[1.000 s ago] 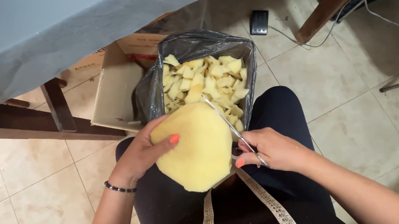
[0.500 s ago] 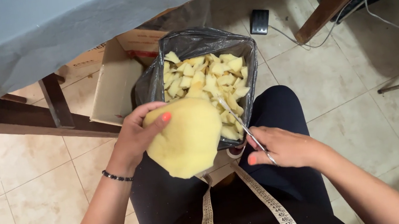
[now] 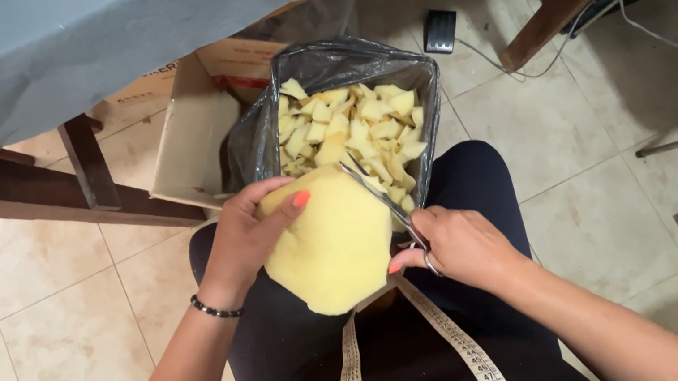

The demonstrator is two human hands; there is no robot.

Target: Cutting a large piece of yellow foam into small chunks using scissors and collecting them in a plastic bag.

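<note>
While the left hand [image 3: 242, 237] grips the foam piece [image 3: 331, 242], scissors [image 3: 378, 196] cut it.

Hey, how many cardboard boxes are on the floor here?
1: an open cardboard box beside the foam-filled black bag, under the cloth-covered table. Others may be hidden beneath the cloth.

Both forearms reached forward over the lap, elbows bent and drawn in. The left hand [image 3: 242, 237] sat with its palm turned inward, fingers curled shut in a firm grip, the thumb laid forward along the top with its painted nail showing. A dark beaded band circled the left wrist. The right hand [image 3: 456, 244] was closed too, knuckles up, fingers tucked under and the thumb pressed in, wrist angled slightly toward the left.
</note>
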